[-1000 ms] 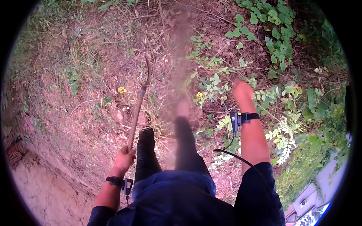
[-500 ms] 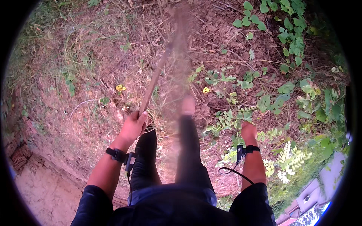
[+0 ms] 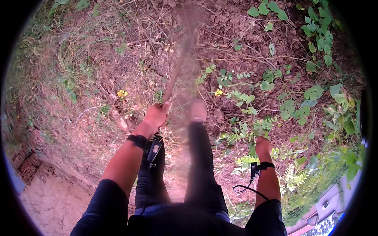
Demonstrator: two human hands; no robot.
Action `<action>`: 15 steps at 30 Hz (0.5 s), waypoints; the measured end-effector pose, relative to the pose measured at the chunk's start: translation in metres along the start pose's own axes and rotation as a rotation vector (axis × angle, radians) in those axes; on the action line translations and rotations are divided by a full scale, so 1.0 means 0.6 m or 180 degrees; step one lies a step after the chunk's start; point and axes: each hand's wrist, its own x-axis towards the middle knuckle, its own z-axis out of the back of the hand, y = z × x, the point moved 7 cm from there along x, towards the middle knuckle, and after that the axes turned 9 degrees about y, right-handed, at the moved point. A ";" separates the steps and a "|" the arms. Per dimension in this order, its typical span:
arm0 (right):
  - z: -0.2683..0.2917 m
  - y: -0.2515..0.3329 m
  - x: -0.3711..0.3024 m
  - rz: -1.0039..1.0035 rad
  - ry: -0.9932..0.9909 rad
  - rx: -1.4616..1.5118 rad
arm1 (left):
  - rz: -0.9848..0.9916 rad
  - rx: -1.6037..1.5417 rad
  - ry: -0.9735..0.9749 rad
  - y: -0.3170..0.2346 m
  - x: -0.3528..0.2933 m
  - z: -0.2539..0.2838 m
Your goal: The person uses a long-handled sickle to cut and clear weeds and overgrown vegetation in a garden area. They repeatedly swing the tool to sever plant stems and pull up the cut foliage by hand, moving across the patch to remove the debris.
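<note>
Shows reddish-brown ground [image 3: 94, 137] strewn with dry grass and dead leaves, edged at lower left by a pale tan, cracked earthen surface [image 3: 59, 200]. Includes two legs in dark trousers [image 3: 201, 157] and, at right, low green plants with paired leaflets [image 3: 263, 125]. Presents a long, slender brown wooden handle [image 3: 174, 80], blurred toward the top, slanting up and right from the clamped left hand [image 3: 156, 115]. Places the right hand [image 3: 263, 148], well apart, curled closed beside the leaflets; hides any stem inside. Marks, left of the handle, a small yellow flower [image 3: 122, 93].
</note>
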 end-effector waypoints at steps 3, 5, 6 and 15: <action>-0.010 0.000 0.009 0.0074 -0.0001 -0.0066 | 0.0194 0.0206 -0.0052 0.028 0.001 0.011; -0.011 0.003 0.010 0.0129 -0.0009 -0.0106 | 0.0167 0.0477 -0.0119 0.030 -0.005 0.020; -0.010 0.005 0.010 0.0197 -0.0011 -0.0101 | 0.0076 0.0676 -0.0166 0.022 -0.005 0.025; 0.001 -0.007 0.007 0.0385 -0.0178 0.0189 | -0.0244 0.0544 -0.0172 -0.071 0.083 0.035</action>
